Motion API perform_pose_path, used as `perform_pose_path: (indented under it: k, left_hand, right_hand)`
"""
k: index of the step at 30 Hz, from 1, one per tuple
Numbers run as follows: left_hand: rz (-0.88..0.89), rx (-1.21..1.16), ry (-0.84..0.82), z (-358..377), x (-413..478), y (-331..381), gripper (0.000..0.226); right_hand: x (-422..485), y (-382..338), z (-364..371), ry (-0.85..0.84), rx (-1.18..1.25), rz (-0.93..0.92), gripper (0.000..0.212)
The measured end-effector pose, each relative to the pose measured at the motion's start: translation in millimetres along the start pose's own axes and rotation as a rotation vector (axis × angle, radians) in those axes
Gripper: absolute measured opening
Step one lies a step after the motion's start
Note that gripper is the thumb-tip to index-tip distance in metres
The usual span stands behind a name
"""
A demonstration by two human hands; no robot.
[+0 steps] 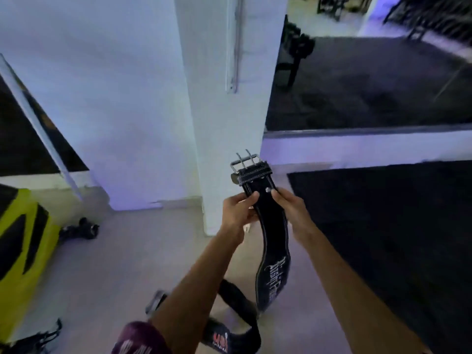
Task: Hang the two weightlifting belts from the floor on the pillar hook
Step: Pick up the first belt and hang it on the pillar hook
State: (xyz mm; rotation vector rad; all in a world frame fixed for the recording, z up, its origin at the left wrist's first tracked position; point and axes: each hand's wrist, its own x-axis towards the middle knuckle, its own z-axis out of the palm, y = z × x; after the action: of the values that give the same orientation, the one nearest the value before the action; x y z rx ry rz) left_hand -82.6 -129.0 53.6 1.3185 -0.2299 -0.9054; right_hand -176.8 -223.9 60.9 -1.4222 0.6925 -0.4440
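Left hand (238, 209): your fingers (251, 196) clamp the black belt (270, 226) just below its buckle (245, 160).
Right hand (293, 209): fingers closed on the opposite edge of the same strap.
Black belt: held upright before the white pillar (229, 123), tail hanging down.
Second belt (229, 325): curled on the floor (115, 264) beneath your forearms.

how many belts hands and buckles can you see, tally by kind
belts: 2, one black leather belt held up, one second belt on the floor
hands: 2, left hand and right hand, both gripping the held belt
metal buckles clearly seen: 1, the buckle at the held belt's top end
total: 5
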Motion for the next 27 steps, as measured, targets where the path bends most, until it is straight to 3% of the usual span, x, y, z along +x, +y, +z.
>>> perform_pose_path:
  k: [3, 9, 14, 19, 24, 27]
  left_hand:
    - [0.167, 0.035, -0.030, 41, -33, 47, 0.011]
    - [0.533, 0.101, -0.102, 79, -88, 107, 0.015]
    - [0.497, 0.325, -0.157, 57, -118, 111, 0.011]
    - [0.721, 0.074, -0.062, 77, -123, 190, 0.012]
    - [0.494, 0.464, -0.113, 37, -119, 117, 0.011]
    - [0.654, 0.336, -0.056, 45, -120, 155, 0.014]
  right_hand:
    - [-20, -55, -26, -0.058, 0.071, -0.103, 0.025]
    - [-43, -151, -38, -0.044, 0.273, -0.338, 0.012]
    - [-60, -177, -24, -0.095, 0.257, -0.397, 0.013]
    - [-72, -201, -1, -0.173, 0.342, -0.446, 0.016]
    - [-64, -230, 4, -0.047, 0.334, -0.492, 0.009]
    - [-66, -225, 10, -0.096, 0.296, -0.499, 0.013]
